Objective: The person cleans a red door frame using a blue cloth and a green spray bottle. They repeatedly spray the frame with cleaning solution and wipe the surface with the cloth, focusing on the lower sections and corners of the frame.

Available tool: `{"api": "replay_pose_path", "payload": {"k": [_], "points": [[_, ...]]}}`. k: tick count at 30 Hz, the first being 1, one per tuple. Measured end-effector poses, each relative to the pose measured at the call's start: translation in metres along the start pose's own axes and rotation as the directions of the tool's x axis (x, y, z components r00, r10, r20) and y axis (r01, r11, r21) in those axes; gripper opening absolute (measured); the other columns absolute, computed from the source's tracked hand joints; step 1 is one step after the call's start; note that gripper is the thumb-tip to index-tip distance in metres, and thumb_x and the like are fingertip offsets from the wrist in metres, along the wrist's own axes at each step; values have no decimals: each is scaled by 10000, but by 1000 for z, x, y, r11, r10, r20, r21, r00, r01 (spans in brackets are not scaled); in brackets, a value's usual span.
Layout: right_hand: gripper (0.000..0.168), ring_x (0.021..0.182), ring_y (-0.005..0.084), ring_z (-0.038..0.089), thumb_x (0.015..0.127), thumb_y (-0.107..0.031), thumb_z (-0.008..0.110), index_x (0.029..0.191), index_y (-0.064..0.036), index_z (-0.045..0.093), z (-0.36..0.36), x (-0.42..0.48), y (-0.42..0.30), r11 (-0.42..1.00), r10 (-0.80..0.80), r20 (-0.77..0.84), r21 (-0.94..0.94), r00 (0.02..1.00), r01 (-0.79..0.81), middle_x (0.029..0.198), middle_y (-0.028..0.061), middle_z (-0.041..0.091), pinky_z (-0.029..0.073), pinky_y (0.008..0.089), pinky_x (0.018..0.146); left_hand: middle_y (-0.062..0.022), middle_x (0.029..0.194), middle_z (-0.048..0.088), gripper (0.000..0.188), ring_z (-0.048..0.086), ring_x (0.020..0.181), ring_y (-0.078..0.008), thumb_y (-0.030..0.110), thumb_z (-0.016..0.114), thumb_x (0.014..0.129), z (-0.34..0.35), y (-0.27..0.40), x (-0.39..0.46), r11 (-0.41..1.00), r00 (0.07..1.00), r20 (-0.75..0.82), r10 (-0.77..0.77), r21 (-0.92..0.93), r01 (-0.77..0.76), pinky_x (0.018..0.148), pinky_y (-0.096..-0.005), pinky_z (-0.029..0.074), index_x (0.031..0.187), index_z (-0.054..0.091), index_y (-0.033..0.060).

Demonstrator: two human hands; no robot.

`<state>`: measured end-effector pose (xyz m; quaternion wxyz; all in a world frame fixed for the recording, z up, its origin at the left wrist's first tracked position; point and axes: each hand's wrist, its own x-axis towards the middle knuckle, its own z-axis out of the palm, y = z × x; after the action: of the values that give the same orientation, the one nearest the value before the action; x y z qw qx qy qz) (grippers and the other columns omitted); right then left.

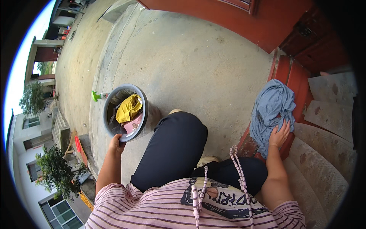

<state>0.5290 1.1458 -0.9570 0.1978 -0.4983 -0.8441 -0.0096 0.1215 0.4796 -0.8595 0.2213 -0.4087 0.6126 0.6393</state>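
My left hand (117,144) grips the near rim of a grey plastic bin (145,114), its thumb over the edge. Inside the bin lie a crumpled yellow wrapper or bag (129,108) and a pink box-like piece (133,124), with a clear liner around them. A spray bottle with a green trigger head (96,96) stands beyond the bin, partly hidden by it. On the red door sill, my right hand (280,134) rests with spread fingers on a bunched blue-grey cloth (270,103); the fingers lie on top of the fabric.
Patterned floor tiles (317,157) lie inside the sill at right. A red wall (228,17) rises ahead. The concrete floor (197,63) drops at a low edge to a yard on the left, where leafy trees (57,171) and buildings stand. My bent knees are between both hands.
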Motion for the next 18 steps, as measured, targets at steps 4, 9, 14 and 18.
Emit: {"api": "replay_pose_path", "payload": {"k": [4,9,14,18], "points": [[497,1323,326,376,857,-243,542,1338,-133,492,-1,-6,-4,998,62,35,25,997,-63,1483,78,370,337,459,1065,-113,809,645,72,661,704,-269,55,582,794,94,86,27,992,990,-88,110,65,-105,685,-384,597,851,558,17],[483,1270,347,420,806,-234,585,1274,-122,543,0,-12,9,993,67,-49,105,997,-62,1430,96,434,342,479,1054,-105,818,669,75,676,757,-268,90,590,822,189,179,45,959,972,227,66,255,-124,756,-354,592,845,597,19],[484,1264,306,427,784,-267,618,1252,-156,570,-16,5,-12,983,83,-145,172,986,-58,1426,42,444,344,467,1054,-93,828,672,89,676,773,-268,87,573,820,246,202,47,904,923,316,219,291,-314,706,-340,594,870,626,36],[470,1296,303,409,819,-254,590,1280,-170,552,-54,-1,-11,984,40,-192,175,981,-6,1444,37,426,338,450,1067,-89,820,656,70,655,710,-250,104,593,818,249,169,30,896,919,311,241,293,-334,605,-326,585,828,615,38]]}}
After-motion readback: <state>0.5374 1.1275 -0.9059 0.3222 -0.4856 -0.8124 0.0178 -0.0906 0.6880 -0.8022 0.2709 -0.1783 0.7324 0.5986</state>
